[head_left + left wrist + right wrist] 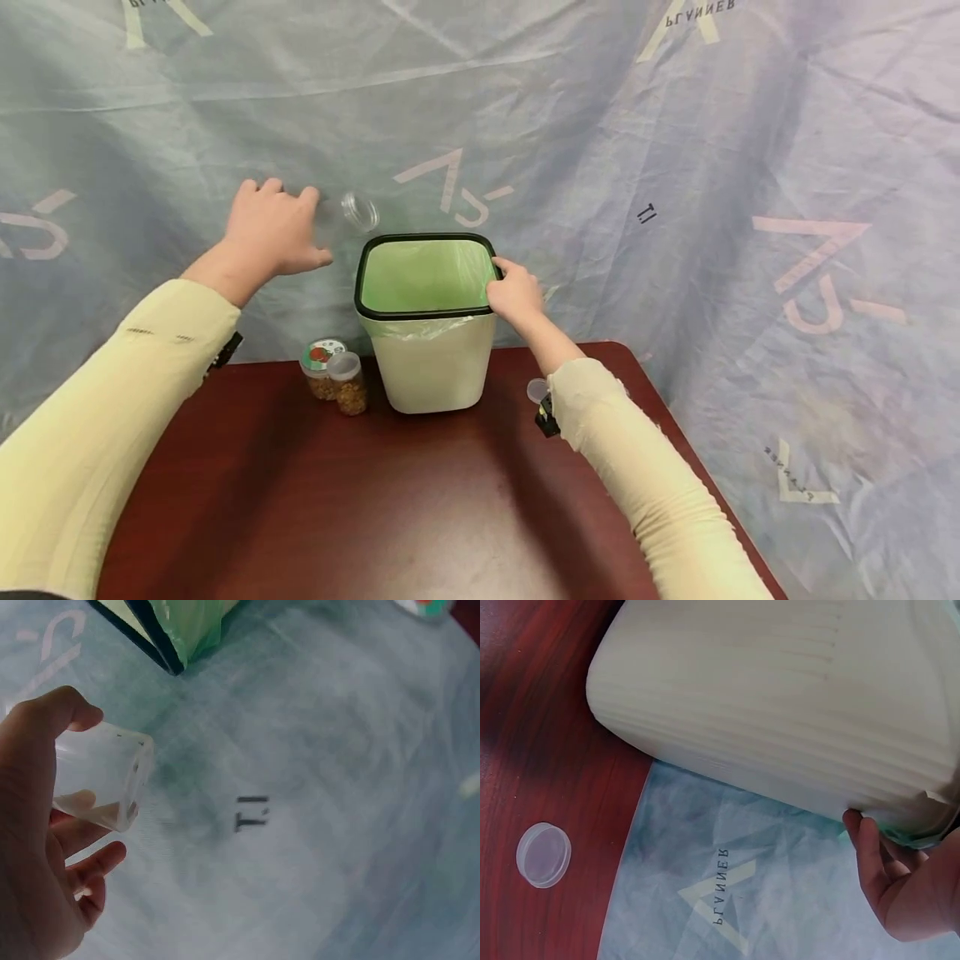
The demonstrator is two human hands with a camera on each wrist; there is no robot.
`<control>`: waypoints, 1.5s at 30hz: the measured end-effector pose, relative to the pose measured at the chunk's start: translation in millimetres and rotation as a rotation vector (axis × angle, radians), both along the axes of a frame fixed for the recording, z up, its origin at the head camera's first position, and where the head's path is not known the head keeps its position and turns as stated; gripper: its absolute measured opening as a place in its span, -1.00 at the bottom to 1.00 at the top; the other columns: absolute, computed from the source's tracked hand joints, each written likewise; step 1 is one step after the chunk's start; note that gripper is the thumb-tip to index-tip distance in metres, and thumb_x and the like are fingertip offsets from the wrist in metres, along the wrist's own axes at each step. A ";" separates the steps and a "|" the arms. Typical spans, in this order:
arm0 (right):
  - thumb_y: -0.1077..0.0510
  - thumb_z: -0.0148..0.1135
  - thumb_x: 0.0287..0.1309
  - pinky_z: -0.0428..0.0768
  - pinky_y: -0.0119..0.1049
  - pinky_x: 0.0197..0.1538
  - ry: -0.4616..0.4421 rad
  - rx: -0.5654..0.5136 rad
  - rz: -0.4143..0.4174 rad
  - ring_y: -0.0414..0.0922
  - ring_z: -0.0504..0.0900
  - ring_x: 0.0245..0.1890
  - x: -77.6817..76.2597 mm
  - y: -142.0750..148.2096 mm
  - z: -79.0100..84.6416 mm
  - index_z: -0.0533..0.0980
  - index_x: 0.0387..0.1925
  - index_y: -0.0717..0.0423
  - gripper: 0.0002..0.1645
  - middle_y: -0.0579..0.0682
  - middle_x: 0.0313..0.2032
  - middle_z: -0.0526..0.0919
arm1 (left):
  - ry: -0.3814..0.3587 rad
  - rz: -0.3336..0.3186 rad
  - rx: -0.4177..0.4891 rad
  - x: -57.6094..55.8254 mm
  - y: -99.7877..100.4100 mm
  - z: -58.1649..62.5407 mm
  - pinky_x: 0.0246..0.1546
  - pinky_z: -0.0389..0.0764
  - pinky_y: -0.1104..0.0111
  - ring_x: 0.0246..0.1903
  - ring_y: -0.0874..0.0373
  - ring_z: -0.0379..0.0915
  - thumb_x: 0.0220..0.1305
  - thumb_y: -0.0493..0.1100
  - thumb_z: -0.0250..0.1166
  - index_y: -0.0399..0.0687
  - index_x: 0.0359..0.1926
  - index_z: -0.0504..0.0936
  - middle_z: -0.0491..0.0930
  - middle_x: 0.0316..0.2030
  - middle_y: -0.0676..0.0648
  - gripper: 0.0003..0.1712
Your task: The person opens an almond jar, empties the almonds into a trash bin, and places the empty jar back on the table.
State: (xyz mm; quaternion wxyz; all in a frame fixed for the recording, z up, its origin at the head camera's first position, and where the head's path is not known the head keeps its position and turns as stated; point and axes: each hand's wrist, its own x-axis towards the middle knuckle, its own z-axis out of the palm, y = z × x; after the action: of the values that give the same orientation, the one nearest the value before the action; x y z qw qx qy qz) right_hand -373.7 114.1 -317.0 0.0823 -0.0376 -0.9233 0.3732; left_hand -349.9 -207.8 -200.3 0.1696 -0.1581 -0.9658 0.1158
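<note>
Raised left of the bin, my left hand [272, 229] holds a clear plastic jar [361, 212] on its side, its threaded mouth towards the bin. In the left wrist view, thumb and fingers wrap the jar [105, 776], and no contents show in it. My right hand [517, 292] grips the right rim of the trash bin [435, 371], thumb at the rim and fingers down the outside wall. The bin is cream with a black rim and a green liner bag [423, 275]. A clear round lid [544, 855] lies on the table to its right.
Left of the bin, a small jar [349, 392] with brown contents stands before a wider jar [321, 375] with a green and red printed lid. Everything rests on a dark red table [405, 500]. A printed grey cloth [570, 150] hangs close behind.
</note>
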 end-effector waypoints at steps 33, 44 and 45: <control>-0.15 -0.18 0.43 0.58 -0.22 -0.45 0.092 -0.208 0.052 -0.08 0.52 -0.44 0.3 15.3 5.1 0.43 0.32 -0.19 -0.46 -0.02 0.16 0.53 | -0.024 0.064 0.534 36.8 -74.4 -105.2 -0.27 0.33 -0.15 -0.15 -0.29 0.31 -0.01 0.37 0.37 -0.22 0.00 0.51 0.56 -0.17 -0.30 -0.18; -0.27 -0.29 0.46 0.65 -0.15 -0.34 -0.018 -0.393 0.093 0.14 0.69 -0.26 11.4 59.9 -34.2 0.43 0.28 0.08 -0.30 0.18 0.08 0.59 | -0.038 0.068 0.613 56.2 -82.4 -137.3 -0.26 0.33 -0.16 -0.12 -0.30 0.31 -0.02 0.40 0.37 -0.20 0.03 0.52 0.57 -0.19 -0.32 -0.15; -0.24 -0.25 0.46 0.65 -0.14 -0.33 -0.027 -0.387 0.095 0.13 0.69 -0.26 11.6 63.7 -39.3 0.44 0.25 0.09 -0.34 0.17 0.06 0.60 | -0.037 0.068 0.617 57.6 -83.7 -140.1 -0.27 0.34 -0.15 -0.12 -0.30 0.32 -0.01 0.40 0.37 -0.19 0.02 0.53 0.57 -0.20 -0.32 -0.16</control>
State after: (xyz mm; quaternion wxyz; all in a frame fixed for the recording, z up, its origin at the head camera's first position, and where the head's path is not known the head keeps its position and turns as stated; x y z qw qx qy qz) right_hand -362.1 177.8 -356.3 0.0434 -0.0140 -0.8361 0.5467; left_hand -292.3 -291.5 -340.5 0.1881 -0.0689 -0.9630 -0.1801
